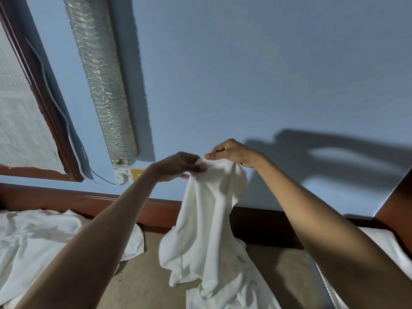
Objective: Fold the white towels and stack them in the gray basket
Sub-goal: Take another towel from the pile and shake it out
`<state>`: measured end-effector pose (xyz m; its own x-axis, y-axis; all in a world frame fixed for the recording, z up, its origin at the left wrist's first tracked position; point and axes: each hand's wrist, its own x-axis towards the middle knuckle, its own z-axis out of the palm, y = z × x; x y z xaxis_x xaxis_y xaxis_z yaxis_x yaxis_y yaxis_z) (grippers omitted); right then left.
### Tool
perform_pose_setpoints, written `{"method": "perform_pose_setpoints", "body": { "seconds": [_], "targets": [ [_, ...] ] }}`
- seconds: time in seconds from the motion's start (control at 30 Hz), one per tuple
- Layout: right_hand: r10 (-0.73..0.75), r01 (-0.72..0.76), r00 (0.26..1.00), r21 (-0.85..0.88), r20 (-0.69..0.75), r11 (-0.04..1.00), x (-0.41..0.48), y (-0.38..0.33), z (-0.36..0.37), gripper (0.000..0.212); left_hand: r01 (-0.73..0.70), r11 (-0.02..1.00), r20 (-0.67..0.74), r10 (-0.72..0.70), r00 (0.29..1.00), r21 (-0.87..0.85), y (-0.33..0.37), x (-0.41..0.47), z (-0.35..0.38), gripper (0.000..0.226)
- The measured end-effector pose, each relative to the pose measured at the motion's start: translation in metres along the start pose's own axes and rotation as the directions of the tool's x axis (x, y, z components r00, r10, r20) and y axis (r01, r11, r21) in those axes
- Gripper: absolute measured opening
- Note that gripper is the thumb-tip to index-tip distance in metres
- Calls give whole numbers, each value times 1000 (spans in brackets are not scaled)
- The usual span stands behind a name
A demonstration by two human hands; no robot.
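Forearms (pixel 107 237) are stretched forward | white towel (pixel 207 219) is pinched at its top edge by left hand (pixel 178 166) and right hand (pixel 233 152), hands close together | its length is hung down, crumpled

A white cloth towel (pixel 207 219) hangs at centre from the left hand (pixel 178 166) and right hand (pixel 231 152), with a crumpled white fabric sheet (pixel 33 237) at lower left and a ribbed silver foil duct (pixel 98 81) on the blue painted wall (pixel 245 63) at upper left.

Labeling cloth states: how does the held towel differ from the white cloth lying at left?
The towel hangs bunched, pinched at its top by the left hand and right hand; the cloth at left lies spread, untouched. The towel is raised upright; the cloth lies low, rumpled. Both are white, unfolded.
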<state>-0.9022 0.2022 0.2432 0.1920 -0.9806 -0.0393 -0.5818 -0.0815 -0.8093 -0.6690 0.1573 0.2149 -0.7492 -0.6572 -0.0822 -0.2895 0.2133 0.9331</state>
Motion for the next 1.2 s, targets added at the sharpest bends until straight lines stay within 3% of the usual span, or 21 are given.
{"method": "perform_pose_setpoints", "body": {
  "seconds": [0.1,0.2,0.37,0.47,0.57,0.63,0.77,0.83,0.9,0.97,1.03,1.2],
  "targets": [
    [41,-42,999,25,9,999,-9,6,-8,17,1,1000,-125,-2,992,-10,-22,-5,-23,13],
    [19,-19,1000,20,6,1000,-14,9,-11,23,-11,998,-218,23,976,59,-39,-5,-33,32],
    [-16,17,1000,16,-18,1000,-8,3,-6,29,-40,995,-44,45,998,96,-13,6,-8,31],
    [-26,26,1000,38,-9,999,-6,6,-7,28,-92,995,-122,95,988,36,-5,13,-12,27],
    [79,-80,995,23,57,997,-8,18,-12,32,-79,994,-198,63,978,-73,-5,12,-27,18],
    [74,-78,997,124,35,989,-9,21,-15,38,-50,996,-173,38,984,-68,-2,12,-30,10],
    [-21,53,995,329,-101,943,-1,8,-15,16,-45,997,-103,51,993,57,10,16,-24,20],
    [-31,76,990,334,-138,939,3,6,-12,13,-106,992,-145,115,983,67,15,18,-20,28],
    [15,11,996,270,-92,963,4,9,-6,15,-156,988,-227,155,961,15,18,19,-20,31],
    [73,-73,997,202,8,977,3,13,0,18,-168,983,-284,143,948,-69,20,19,-23,29],
    [71,-76,997,279,26,957,4,12,5,14,-138,986,-281,106,954,-98,20,18,-26,25],
    [32,-32,999,294,2,955,12,-9,9,9,-124,987,-368,153,917,100,28,17,-29,26]
  ]
}}
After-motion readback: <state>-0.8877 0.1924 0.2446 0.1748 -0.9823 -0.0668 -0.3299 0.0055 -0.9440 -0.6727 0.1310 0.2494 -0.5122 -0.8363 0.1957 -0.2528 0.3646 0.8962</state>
